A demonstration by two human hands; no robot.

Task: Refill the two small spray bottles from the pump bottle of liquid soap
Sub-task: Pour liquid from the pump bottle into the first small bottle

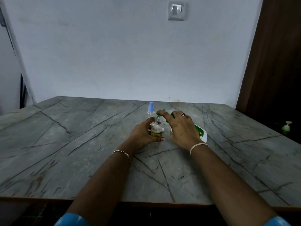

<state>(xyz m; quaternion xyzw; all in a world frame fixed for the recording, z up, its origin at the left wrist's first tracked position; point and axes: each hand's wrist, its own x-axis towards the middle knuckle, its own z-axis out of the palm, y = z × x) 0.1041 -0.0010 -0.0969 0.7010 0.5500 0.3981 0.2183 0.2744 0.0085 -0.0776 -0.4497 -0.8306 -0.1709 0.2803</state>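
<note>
We are reaching both forearms out over the grey veined desk (pixel 81 144). Our left hand (pixel 143 132) is gripping the open bottle (pixel 156 128), fingers wrapped round it, holding it upright. We cannot tell whether it is touching the desk. A little yellowish liquid is sitting in its lower part, and its threaded neck is standing uncapped. Our right hand (pixel 180 128) is clasping the white pump bottle (pixel 202 133), which is leaning leftward, with a finger lying along the green nozzle (pixel 161 111). The nozzle tip is hanging just above the open neck. Just behind, the blue-topped capped bottle (pixel 150 109) is standing upright. A switch (pixel 176 10) is showing on the far wall.
</note>
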